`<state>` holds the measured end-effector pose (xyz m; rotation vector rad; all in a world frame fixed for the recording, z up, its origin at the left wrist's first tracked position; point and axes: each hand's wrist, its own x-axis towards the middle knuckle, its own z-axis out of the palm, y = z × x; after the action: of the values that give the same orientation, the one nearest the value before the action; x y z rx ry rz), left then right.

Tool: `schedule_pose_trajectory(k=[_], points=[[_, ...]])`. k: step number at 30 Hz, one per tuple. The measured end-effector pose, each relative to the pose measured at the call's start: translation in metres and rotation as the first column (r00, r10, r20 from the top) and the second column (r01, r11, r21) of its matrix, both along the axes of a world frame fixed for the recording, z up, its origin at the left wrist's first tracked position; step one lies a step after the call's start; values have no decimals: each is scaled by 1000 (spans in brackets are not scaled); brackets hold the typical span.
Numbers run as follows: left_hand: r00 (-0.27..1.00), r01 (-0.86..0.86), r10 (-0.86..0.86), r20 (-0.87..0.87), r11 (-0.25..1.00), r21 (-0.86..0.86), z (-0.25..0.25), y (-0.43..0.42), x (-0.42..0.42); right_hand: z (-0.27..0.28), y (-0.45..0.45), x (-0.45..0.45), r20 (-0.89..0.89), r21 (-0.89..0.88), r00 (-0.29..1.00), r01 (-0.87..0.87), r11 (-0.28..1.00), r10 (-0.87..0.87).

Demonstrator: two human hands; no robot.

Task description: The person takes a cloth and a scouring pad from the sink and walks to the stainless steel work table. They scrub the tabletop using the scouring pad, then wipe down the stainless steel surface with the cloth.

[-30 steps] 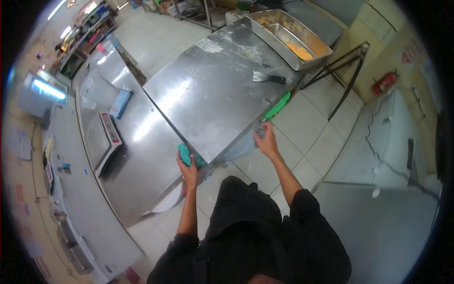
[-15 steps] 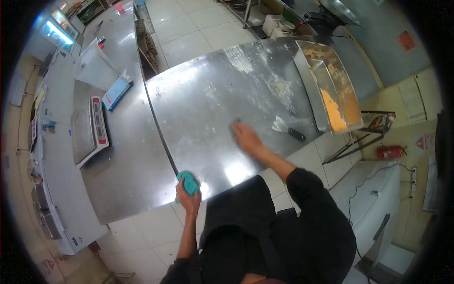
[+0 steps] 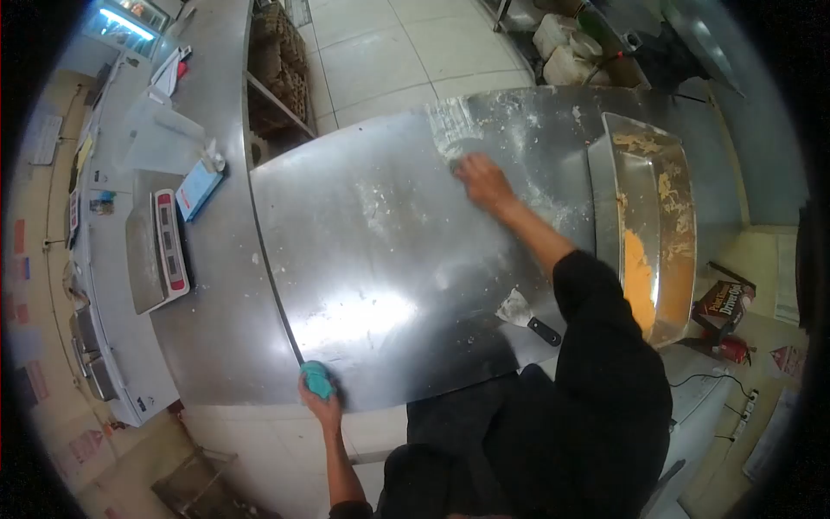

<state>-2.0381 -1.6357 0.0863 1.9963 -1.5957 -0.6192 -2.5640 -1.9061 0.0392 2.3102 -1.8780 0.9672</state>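
My right hand (image 3: pixel 486 183) is closed over a small dark grey scouring pad (image 3: pixel 456 163), mostly hidden under the fingers, pressed to the steel table (image 3: pixel 346 216) at a whitish smear of dried residue (image 3: pixel 454 125). At the near left edge of that table, my left hand (image 3: pixel 322 406) grips a bunched teal cloth (image 3: pixel 317 379) beside the seam between two tabletops. A scraper (image 3: pixel 543 330) with a black handle lies near the front edge, its blade coated in whitish residue. More pale residue streaks the surface around my right forearm.
A deep metal tray (image 3: pixel 609 216) with orange residue stands along the right side. On the left tabletop are a scale (image 3: pixel 164 242), a blue box (image 3: pixel 199 189) and a clear plastic container (image 3: pixel 160 134). Stacked egg trays (image 3: pixel 278 60) sit beneath, at the back.
My right hand has moved away from me, up to the far residue patch. My left hand stays on the teal cloth at the near edge. The camera view has shifted.
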Motion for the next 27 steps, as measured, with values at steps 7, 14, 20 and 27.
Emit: schedule_pose_trajectory(k=[7, 14, 20, 27], points=[[997, -46, 45, -67, 999, -9, -9, -5, 0, 0, -26, 31, -88, 120, 987, 146, 982, -136], [995, 13, -18, -98, 999, -49, -9, 1, 11, -8, -80, -60, -17, -24, 929, 369, 929, -370], [989, -16, 11, -145, 999, -31, -12, 4, 9, 5, -18, 8, 32, 29, 992, -125, 992, 124], [993, -98, 96, -68, 995, -24, -15, 2, 8, -17, -56, 21, -149, 201, 986, 97, 975, -67]])
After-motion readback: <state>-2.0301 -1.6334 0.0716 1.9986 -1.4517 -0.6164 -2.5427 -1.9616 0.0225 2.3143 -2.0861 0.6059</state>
